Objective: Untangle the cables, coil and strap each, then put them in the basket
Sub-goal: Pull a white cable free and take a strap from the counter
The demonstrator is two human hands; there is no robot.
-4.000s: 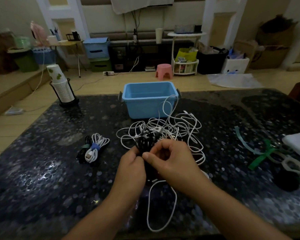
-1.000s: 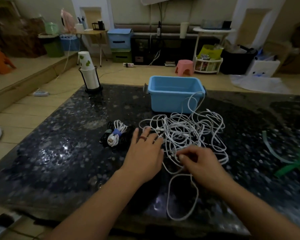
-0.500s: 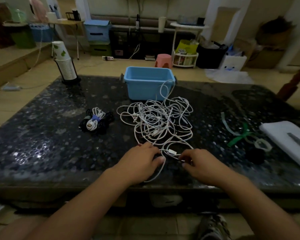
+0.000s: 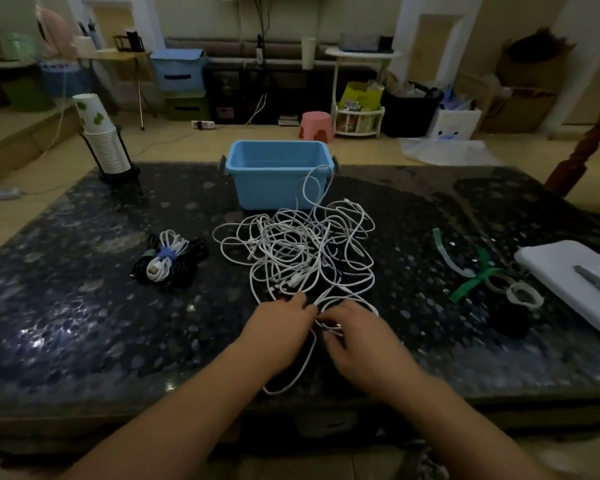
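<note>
Dark stone table [image 4: 84, 327]: strapped coils [image 4: 168, 259] toward its left, not yet in the empty basket [image 4: 278, 174] at the far edge. White tangle [image 4: 302, 251] remains mid-table; left hand [image 4: 281, 327] and right hand [image 4: 357, 337] pinch strands at its near side.

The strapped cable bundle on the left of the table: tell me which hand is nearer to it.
Left. The left hand lies right of and nearer the camera than the strapped cable bundle; the right hand is farther right.

hands: two, left hand [image 4: 280, 329] and right hand [image 4: 355, 336]
basket [image 4: 253, 188]: one
cable tangle [image 4: 302, 251]: one
strapped coils [image 4: 168, 259]: at least two, exact count unclear
cup stack [image 4: 101, 136]: one
</note>
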